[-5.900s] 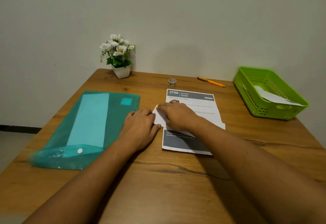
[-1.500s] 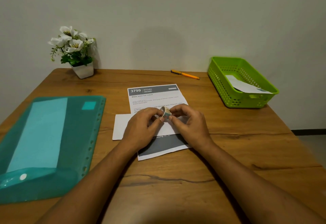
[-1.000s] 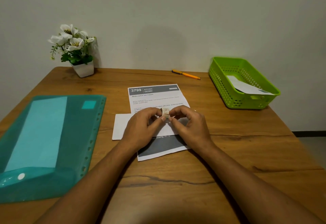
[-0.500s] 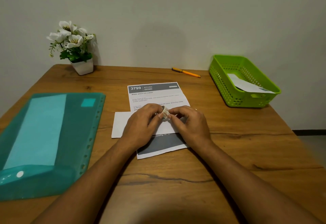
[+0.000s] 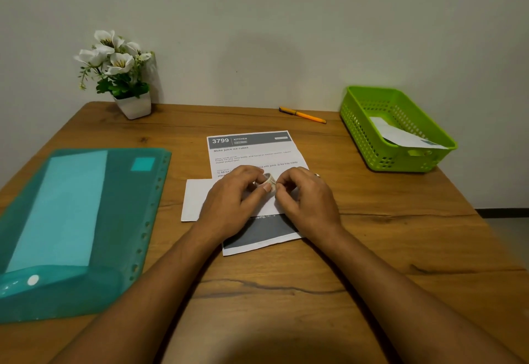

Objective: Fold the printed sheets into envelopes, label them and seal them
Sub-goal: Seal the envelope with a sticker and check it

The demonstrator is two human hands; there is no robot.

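Both hands are at the centre of the wooden table (image 5: 372, 234), over the printed sheet (image 5: 252, 149), which lies partly folded with a white flap sticking out at nine o'clock. The left hand (image 5: 232, 200) pinches a small tape roll (image 5: 268, 182) between thumb and fingertips, and the right hand (image 5: 307, 197) has its fingertips pressed together at the roll's edge. Green basket (image 5: 372, 146) at two o'clock, a folded paper (image 5: 400, 136) lying inside it. Orange pen (image 5: 303, 115) at twelve, potted white flowers (image 5: 117, 71) at ten, teal plastic folder (image 5: 80, 220) at nine.
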